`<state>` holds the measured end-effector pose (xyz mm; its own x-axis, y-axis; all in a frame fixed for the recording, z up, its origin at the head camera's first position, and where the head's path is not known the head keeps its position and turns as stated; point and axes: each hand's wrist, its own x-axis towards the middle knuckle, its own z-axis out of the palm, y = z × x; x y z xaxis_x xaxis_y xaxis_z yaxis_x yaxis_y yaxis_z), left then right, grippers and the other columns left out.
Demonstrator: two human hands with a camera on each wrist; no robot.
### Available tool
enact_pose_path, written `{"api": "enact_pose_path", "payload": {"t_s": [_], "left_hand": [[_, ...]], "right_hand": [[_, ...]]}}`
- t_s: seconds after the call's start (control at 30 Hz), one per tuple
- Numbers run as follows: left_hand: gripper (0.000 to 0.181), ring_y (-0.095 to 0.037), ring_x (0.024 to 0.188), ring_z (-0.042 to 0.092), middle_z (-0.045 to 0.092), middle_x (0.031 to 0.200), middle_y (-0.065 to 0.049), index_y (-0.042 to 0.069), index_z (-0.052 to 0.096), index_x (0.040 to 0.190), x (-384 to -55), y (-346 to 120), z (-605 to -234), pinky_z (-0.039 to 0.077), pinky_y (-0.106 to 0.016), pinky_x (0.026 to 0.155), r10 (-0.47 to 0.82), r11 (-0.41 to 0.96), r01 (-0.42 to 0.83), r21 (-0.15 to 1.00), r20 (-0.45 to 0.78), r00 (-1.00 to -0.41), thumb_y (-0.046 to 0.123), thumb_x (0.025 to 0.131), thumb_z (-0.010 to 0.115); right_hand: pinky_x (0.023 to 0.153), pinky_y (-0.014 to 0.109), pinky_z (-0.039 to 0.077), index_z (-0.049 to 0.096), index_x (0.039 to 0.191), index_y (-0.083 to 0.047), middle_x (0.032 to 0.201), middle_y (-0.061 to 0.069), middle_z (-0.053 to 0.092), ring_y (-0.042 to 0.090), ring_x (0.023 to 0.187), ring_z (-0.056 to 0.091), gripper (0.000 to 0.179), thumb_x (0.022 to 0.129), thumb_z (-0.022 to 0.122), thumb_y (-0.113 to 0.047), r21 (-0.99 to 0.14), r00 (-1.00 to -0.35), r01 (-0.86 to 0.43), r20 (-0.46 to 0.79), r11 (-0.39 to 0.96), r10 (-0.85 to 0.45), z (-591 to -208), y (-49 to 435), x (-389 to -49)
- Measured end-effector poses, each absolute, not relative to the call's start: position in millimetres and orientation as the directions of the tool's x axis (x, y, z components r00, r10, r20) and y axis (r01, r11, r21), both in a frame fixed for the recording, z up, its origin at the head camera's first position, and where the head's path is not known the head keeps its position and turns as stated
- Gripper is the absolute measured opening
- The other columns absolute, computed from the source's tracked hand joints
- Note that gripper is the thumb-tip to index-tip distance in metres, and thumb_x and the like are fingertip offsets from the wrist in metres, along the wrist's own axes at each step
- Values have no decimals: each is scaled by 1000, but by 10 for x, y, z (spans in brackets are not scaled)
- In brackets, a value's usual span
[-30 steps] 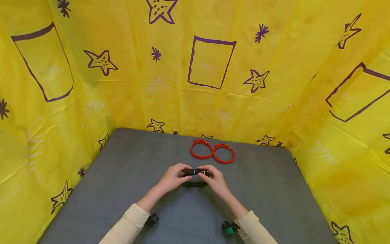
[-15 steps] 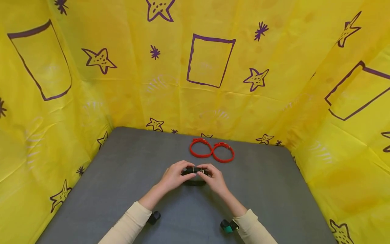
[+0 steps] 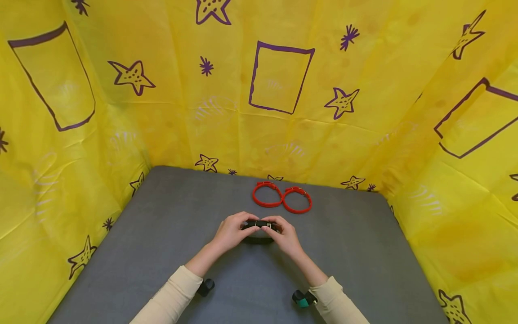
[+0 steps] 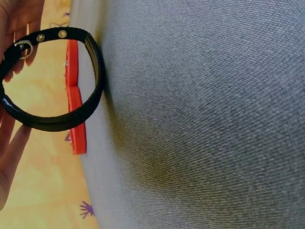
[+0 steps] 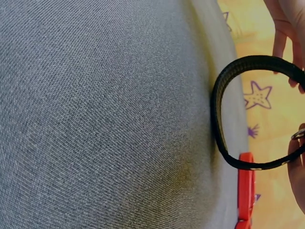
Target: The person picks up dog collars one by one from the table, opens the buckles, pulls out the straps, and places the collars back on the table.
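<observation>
A black dog collar is buckled into a loop and stands upright on the grey table in front of the person. My left hand pinches the top of its band from the left. On the right, my right hand pinches the same stretch, with both thumbs on the near side. In the left wrist view the collar shows brass eyelets and a metal ring near the fingers. Its lower curve meets the cloth in the right wrist view, where the collar appears as a full round. The fingers partly cover the buckle area.
Two red collars, the left one and the right one, lie looped side by side behind the hands. Yellow cloth walls with purple drawings enclose the grey tabletop at the back and sides.
Both hands keep their hold on the black collar in nearly the same spot. The whole head view has shifted slightly, and the red collars lie as before.
</observation>
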<state>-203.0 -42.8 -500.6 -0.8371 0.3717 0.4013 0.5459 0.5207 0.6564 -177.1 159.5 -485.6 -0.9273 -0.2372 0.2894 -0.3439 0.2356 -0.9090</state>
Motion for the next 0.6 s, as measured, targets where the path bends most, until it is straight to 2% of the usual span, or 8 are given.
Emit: {"api": "enact_pose_path", "payload": {"t_s": [0.37,0.6], "left_hand": [[23,-11,91,65,68,97,7,21,73,106,-2032,-445,-5059,56,-29,76,354,466,512,722,379,-855,28,84,77],[23,-13,93,66,68,98,6,19,73,106,-2041,-444,-5090,57,-31,78,340,430,498,753,376,-862,24,84,77]], "right_hand": [[85,41,52,66,110,7,109,20,64,32,102,61,22,90,68,-1,-933,-929,-321,277,164,-245,-4893,1609,-1779],[76,23,50,62,112,10,109,26,62,20,92,58,22,91,64,4,-939,-918,-333,302,86,-257,-5069,1635,-1856]]}}
